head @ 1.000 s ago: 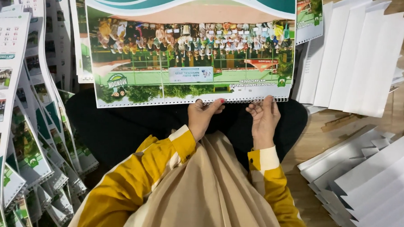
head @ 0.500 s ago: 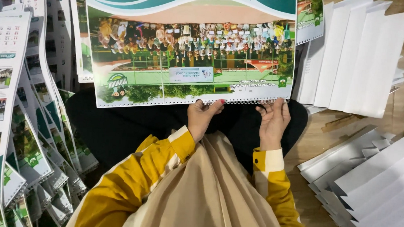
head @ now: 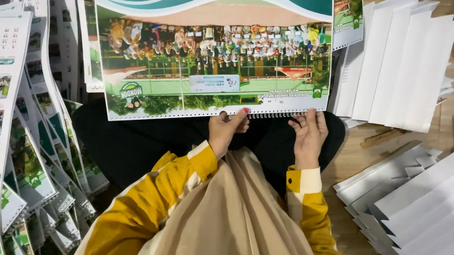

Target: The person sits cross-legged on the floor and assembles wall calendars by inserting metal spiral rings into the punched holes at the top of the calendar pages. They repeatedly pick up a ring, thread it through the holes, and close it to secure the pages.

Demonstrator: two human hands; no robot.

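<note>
The wooden floor (head: 441,117) carried everything, and you sat on it with your dark-clothed lap under the work. To your left, a fanned stack of printed calendars (head: 20,150) ran from top to bottom of the view. To your right lay two overlapping groups of blank white sheets: one at the upper right (head: 400,63) and one at the lower right (head: 415,209).

The large wall calendar (head: 214,56), with a group photograph on a green field, lay straight ahead of you, printed upside down from your position. Its long axis ran left to right across your lap. Its wire spiral binding (head: 272,114) formed the near edge, directly ahead of both hands.

Your left hand (head: 227,130) had its fingers curled at the binding near the middle of the edge, thumb laid against the sheet; the grip looked lightly closed on the edge. Your right hand (head: 309,135) sat at the right end of the binding, fingers spread and only touching the wire, not clamped. Both hands stood equally close to the calendar; neither was the nearer.
</note>
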